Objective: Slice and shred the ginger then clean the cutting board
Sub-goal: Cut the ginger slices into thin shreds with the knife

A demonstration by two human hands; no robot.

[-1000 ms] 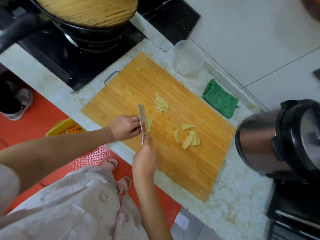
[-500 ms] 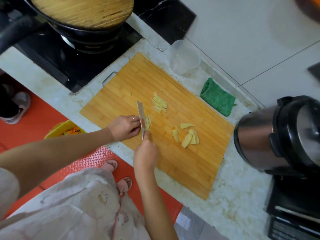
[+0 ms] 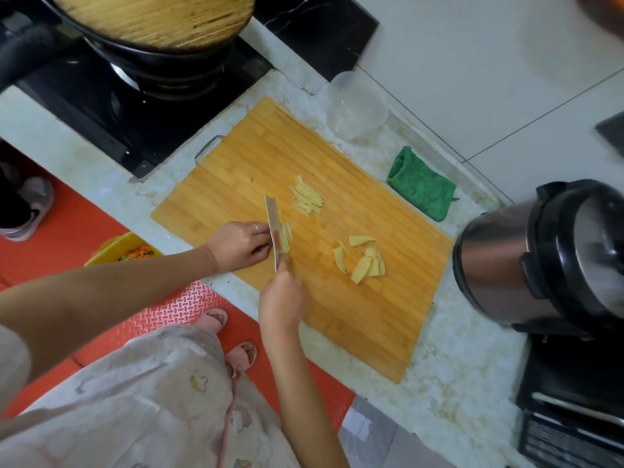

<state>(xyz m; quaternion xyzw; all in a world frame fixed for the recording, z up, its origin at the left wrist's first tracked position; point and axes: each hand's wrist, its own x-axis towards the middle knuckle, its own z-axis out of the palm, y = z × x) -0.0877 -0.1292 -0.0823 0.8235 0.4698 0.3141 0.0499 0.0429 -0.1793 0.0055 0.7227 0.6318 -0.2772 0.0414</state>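
Two hands work on the cutting board [image 3: 354, 315]. The right hand [image 3: 282, 298] grips the knife [image 3: 273, 224], edge down. The left hand [image 3: 241, 244] sits just left of the blade, fingers curled against it; what they hold cannot be told. Ginger strips [image 3: 286, 236] touch the blade's right side. Shreds [image 3: 306, 199] lie beyond the knife tip, and slices [image 3: 363, 260] lie right of both hands.
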